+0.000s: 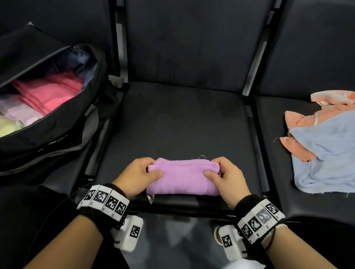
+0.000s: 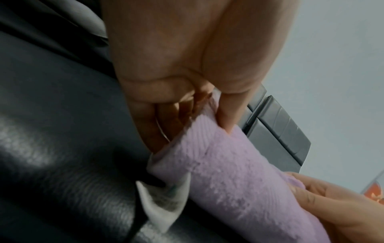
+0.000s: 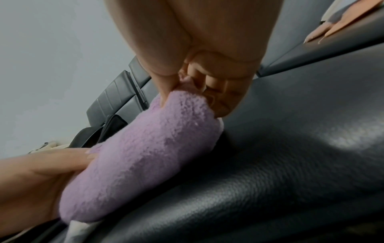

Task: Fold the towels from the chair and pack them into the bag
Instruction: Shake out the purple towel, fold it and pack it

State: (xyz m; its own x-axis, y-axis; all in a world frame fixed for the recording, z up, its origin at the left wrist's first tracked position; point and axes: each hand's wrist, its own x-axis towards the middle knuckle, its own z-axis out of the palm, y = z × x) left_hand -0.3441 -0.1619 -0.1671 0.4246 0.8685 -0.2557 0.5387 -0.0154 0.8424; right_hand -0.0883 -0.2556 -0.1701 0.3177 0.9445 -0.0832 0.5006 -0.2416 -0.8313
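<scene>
A folded purple towel (image 1: 184, 179) lies near the front edge of the middle black seat (image 1: 182, 116). My left hand (image 1: 141, 174) grips its left end, thumb on top and fingers curled under. My right hand (image 1: 224, 174) pinches its right end the same way. The wrist views show the purple towel (image 2: 228, 172) (image 3: 149, 148) held thick between thumb and fingers, with a white care label (image 2: 164, 208) hanging from its underside. The black bag (image 1: 40, 115) stands open on the left seat with pink, pale and yellow folded towels inside.
On the right seat lies a loose heap: a light blue towel (image 1: 343, 158) over an orange one (image 1: 306, 124), with a peach one (image 1: 337, 97) behind. Black seat backs rise behind all three seats. My dark-clothed knees are below the seat edge.
</scene>
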